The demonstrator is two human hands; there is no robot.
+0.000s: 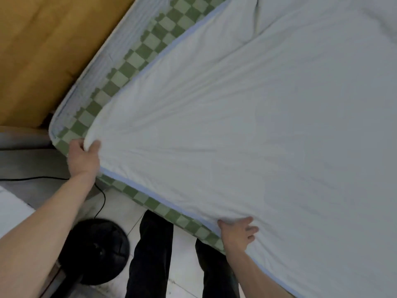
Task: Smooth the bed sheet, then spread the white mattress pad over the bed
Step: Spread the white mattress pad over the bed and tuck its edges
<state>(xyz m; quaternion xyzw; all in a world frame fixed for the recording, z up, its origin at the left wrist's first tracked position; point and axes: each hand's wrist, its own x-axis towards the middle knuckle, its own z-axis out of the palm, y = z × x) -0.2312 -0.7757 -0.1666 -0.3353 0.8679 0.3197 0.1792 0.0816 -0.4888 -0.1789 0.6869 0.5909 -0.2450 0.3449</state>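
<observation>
The white mattress pad with a pale blue border lies over most of the bed and is creased toward its near edge. Under it shows the green-and-white checked bed sheet, as a strip along the left side and the near edge. My left hand grips the pad's near left corner, thumb on top of the bunched cloth. My right hand holds the pad's near edge further right, thumb under the fabric and fingers spread on top.
A wooden headboard or panel stands at the upper left, beside the mattress edge. A black round fan base with a black cord sits on the tiled floor by my legs. Grey furniture stands at the left.
</observation>
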